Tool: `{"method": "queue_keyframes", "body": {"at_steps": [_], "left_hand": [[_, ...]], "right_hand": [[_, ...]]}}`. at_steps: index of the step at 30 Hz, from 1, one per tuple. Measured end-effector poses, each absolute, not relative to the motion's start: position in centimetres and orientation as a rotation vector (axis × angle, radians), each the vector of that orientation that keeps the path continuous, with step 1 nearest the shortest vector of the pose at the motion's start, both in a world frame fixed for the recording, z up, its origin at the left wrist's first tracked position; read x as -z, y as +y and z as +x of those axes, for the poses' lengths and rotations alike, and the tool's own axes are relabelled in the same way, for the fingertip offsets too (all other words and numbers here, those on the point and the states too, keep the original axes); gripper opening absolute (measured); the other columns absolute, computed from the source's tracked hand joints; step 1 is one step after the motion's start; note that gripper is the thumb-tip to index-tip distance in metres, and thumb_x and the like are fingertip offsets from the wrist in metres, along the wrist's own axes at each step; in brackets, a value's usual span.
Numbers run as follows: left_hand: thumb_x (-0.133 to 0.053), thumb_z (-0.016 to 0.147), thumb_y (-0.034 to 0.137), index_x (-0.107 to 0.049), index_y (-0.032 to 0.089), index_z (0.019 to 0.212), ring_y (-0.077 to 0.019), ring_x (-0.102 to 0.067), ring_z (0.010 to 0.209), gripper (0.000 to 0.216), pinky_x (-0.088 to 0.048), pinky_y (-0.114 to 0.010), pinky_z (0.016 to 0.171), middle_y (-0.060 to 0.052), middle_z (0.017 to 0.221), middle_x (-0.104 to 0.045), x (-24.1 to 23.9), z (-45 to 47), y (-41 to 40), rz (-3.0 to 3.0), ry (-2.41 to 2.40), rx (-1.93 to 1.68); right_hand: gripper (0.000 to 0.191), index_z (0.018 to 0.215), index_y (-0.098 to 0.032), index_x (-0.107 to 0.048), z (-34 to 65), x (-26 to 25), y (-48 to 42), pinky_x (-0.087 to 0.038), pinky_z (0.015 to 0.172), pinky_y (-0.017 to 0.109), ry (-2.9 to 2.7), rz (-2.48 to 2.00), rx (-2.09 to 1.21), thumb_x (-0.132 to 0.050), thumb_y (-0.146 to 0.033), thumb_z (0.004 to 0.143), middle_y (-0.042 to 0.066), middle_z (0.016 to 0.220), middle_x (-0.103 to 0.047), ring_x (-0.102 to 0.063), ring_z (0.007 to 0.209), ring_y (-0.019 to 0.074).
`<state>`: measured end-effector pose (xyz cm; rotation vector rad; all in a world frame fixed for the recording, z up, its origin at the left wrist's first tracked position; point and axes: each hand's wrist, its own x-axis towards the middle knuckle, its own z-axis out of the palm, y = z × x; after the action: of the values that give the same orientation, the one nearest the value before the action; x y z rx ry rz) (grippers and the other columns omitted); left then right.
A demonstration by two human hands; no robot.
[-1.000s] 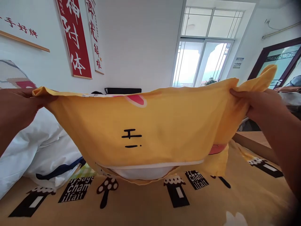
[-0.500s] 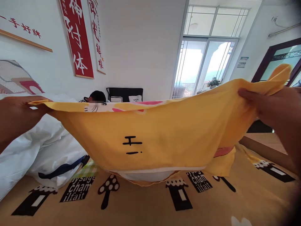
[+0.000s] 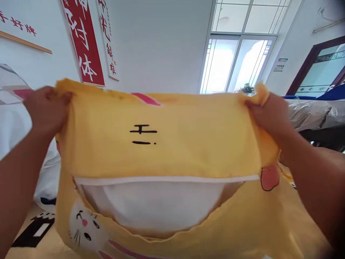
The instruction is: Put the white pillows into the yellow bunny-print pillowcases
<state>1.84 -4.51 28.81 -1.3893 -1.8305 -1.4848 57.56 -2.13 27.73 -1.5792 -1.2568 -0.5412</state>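
Observation:
A yellow pillowcase (image 3: 188, 144) with a rabbit print and black lettering hangs upright between my hands, spread wide. My left hand (image 3: 50, 108) is closed on its upper left corner. At the upper right corner, my right hand (image 3: 266, 109) grips the bunched cloth, a small tuft sticking up above the fingers. Across the middle runs a white-edged slit, and it gapes. White material (image 3: 159, 205) shows inside it; whether that is lining or filling I cannot tell. The lower part reaches down past the bottom of the view.
Below lies a tan printed bedspread (image 3: 25, 230). White bedding (image 3: 16, 126) is heaped at the left. Red and white scrolls (image 3: 87, 46) hang on the wall. Glass doors (image 3: 234, 64) and a plant (image 3: 246, 89) are at the back, with a plastic-wrapped thing (image 3: 309, 111) at the right.
The pillowcase has been lifted and turned upright, so its slit now faces me and gapes wider. My hands have come closer together. The view has tilted up slightly.

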Motion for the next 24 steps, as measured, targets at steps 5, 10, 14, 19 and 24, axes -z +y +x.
{"method": "queue_keyframes", "body": {"at_steps": [5, 10, 14, 19, 24], "left_hand": [[-0.029, 0.095, 0.054, -0.050, 0.002, 0.126, -0.0410, -0.048, 0.119, 0.064, -0.041, -0.057, 0.096, -0.018, 0.121, -0.055, -21.9, 5.5, -3.4, -1.657, -2.045, 1.017], [-0.030, 0.096, 0.051, -0.029, 0.030, 0.146, -0.0242, -0.024, 0.142, 0.054, -0.023, -0.045, 0.116, -0.005, 0.155, -0.028, -8.2, 13.5, -4.2, -2.577, -1.601, 0.738], [-0.031, 0.094, 0.055, -0.020, 0.032, 0.149, -0.0242, -0.019, 0.143, 0.060, -0.025, -0.048, 0.115, -0.003, 0.157, -0.016, -0.5, 15.7, -6.2, -2.989, -1.628, 0.354], [-0.040, 0.093, 0.051, -0.028, 0.032, 0.147, -0.0241, -0.041, 0.133, 0.059, -0.039, -0.041, 0.109, -0.002, 0.149, -0.039, -1.3, 12.7, -7.9, -2.852, -1.648, 0.466], [-0.045, 0.086, 0.049, -0.069, 0.033, 0.104, -0.0339, -0.057, 0.117, 0.034, -0.046, -0.053, 0.100, -0.003, 0.117, -0.068, -1.4, 4.4, -9.3, -2.301, -1.731, 0.807]], "right_hand": [[0.049, 0.114, 0.000, -0.058, 54.8, -19.2, 2.1, -0.038, 0.084, 0.049, -1.397, -1.819, 0.505, -0.054, -0.040, 0.085, 0.032, 0.113, -0.059, -0.055, 0.108, 0.0376], [0.055, 0.147, -0.027, -0.031, 46.6, -4.1, -1.7, -0.035, 0.103, 0.052, -2.167, -1.391, 0.025, -0.033, -0.046, 0.095, 0.009, 0.148, -0.039, -0.037, 0.135, 0.0287], [0.051, 0.145, -0.031, -0.036, 45.5, 1.3, -5.4, -0.040, 0.106, 0.041, -2.329, -1.357, -0.342, -0.027, -0.047, 0.097, 0.001, 0.145, -0.043, -0.042, 0.133, 0.0208], [0.049, 0.141, -0.027, -0.043, 50.7, 0.3, -8.3, -0.030, 0.112, 0.049, -2.375, -1.373, -0.252, -0.036, -0.046, 0.096, 0.004, 0.144, -0.044, -0.037, 0.136, 0.0247], [0.055, 0.134, -0.022, -0.051, 58.5, 3.0, -12.0, -0.044, 0.099, 0.048, -1.944, -1.806, -0.110, -0.037, -0.053, 0.091, 0.010, 0.136, -0.053, -0.053, 0.123, 0.0286]]}}
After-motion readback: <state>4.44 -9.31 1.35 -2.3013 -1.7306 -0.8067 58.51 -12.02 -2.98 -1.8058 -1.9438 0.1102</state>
